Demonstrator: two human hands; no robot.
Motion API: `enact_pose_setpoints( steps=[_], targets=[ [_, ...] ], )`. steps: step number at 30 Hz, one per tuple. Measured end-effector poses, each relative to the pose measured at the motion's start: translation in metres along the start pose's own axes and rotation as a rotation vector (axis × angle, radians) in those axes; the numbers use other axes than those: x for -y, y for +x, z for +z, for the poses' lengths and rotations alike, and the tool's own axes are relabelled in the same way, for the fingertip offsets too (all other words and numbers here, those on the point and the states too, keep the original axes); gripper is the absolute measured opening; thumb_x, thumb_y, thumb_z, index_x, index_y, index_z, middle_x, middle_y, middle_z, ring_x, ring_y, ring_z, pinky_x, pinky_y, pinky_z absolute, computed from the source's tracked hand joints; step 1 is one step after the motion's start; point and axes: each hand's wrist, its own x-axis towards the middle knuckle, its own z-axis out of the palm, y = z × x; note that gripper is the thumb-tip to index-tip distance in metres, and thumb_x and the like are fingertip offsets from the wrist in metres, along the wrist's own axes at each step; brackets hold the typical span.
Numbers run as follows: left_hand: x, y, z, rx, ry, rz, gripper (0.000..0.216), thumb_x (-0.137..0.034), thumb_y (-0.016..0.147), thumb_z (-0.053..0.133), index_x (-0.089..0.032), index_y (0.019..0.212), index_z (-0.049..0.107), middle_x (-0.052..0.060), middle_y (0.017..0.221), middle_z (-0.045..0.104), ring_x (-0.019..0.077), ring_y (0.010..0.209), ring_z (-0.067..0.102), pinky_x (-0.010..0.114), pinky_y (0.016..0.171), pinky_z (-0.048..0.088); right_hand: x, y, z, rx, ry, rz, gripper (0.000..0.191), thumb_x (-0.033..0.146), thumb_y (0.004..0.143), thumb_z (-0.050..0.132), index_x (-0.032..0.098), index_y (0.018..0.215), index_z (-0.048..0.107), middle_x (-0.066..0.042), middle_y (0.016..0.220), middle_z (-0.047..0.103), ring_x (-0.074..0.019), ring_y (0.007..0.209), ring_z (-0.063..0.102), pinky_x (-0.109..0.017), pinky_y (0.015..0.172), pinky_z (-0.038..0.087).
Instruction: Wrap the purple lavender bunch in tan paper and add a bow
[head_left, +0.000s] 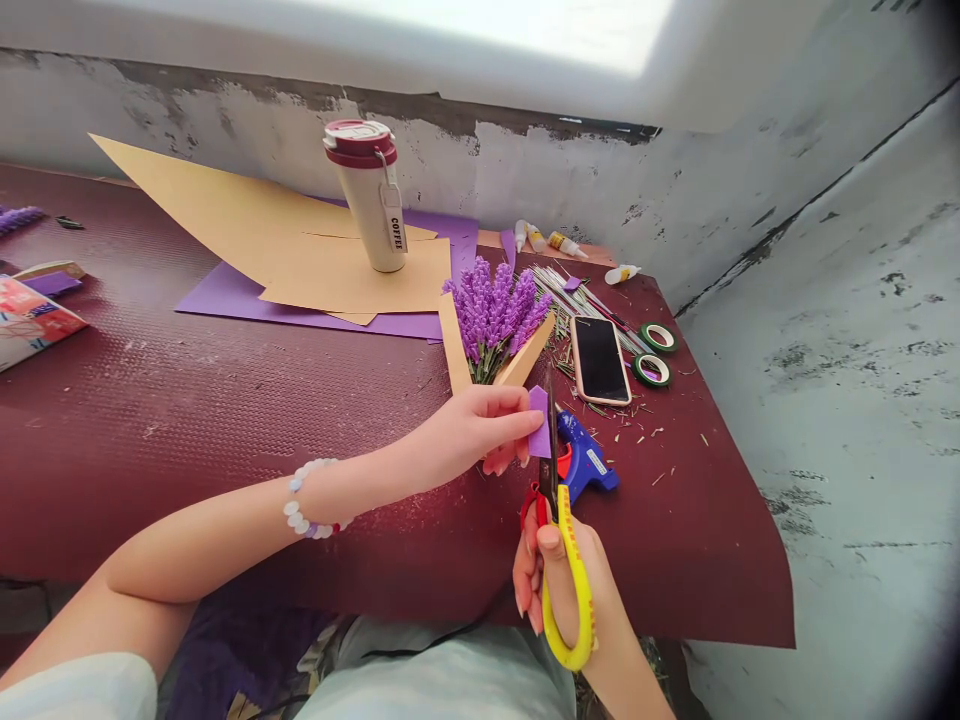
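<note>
Right now, the left hand [472, 430], with a white beaded bracelet [307, 503] on its wrist, is stretched across the desk [225, 450], and its fingers [510, 415] are closed in a firm pinch on a small purple paper scrap [538, 422]. The right hand [562, 585] is just below, its fingers [529, 578] curled closed through the handles of a pair of yellow-and-red scissors [553, 490], whose dark blades point upward right beside the scrap's edge. Directly behind the left hand sits a bunch of purple lavender sprigs [495, 315], flanked by strips of tan kraft paper [454, 345]. Just under the scissors lies a blue glue gun [586, 458] - its nozzle is hidden behind the blades. Further right, a smartphone [600, 360] rests face up beside a bundle of thin stems [577, 310], with two rolls of green floral tape [654, 352] near the desk's far corner and loose stem clippings scattered around them. Along the wall are small glue bottles [559, 242] - their labels are too small to read. To the left, large kraft paper sheets [337, 270] overlap a purple paper sheet [300, 315], and a cream tumbler [367, 195] with a maroon lid and a COFFEE tag stands on top of them.
</note>
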Motion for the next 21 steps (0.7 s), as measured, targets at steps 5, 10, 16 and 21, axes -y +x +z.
enact_pose_setpoints(
  steps=[5, 10, 16, 21],
  targets=[
    [-0.006, -0.001, -0.007, -0.064, 0.091, -0.012, 0.031, -0.038, 0.089, 0.062, -0.015, 0.069, 0.061, -0.002, 0.055, 0.058, 0.0076, 0.048, 0.049, 0.019, 0.050, 0.039, 0.023, 0.002, -0.037, -0.293, -0.246, -0.135, 0.066, 0.090, 0.070, 0.049, 0.024, 0.075, 0.048, 0.003, 0.043, 0.052, -0.0110, 0.030, 0.041, -0.022, 0.033, 0.027],
    [-0.016, -0.012, -0.029, -0.237, 0.236, 0.013, 0.024, -0.035, 0.087, 0.065, -0.012, 0.082, 0.072, 0.003, 0.068, 0.068, 0.0104, 0.056, 0.060, 0.020, 0.050, 0.040, 0.054, 0.016, -0.100, -0.753, -1.092, -0.068, 0.045, 0.068, 0.086, 0.050, 0.025, 0.077, 0.057, -0.003, 0.057, 0.057, -0.0191, 0.048, 0.045, -0.030, 0.048, 0.035],
    [-0.005, -0.029, -0.042, -0.349, 0.258, 0.062, 0.013, -0.027, 0.082, 0.072, -0.014, 0.085, 0.070, -0.002, 0.069, 0.065, 0.0072, 0.054, 0.055, 0.018, 0.051, 0.041, 0.049, 0.035, -0.137, -0.720, -1.346, 0.046, 0.041, 0.055, 0.090, 0.046, 0.018, 0.104, 0.059, -0.012, 0.080, 0.066, -0.0282, 0.069, 0.059, -0.034, 0.058, 0.039],
    [0.006, -0.040, -0.038, -0.392, 0.285, 0.155, 0.006, -0.023, 0.086, 0.069, -0.017, 0.087, 0.067, -0.001, 0.078, 0.067, 0.0088, 0.061, 0.056, 0.021, 0.058, 0.047, 0.034, 0.022, -0.126, -0.843, -1.296, -0.377, 0.058, 0.068, 0.094, 0.029, 0.018, 0.096, 0.060, -0.016, 0.101, 0.064, -0.0272, 0.084, 0.060, -0.034, 0.065, 0.041]
  ],
)
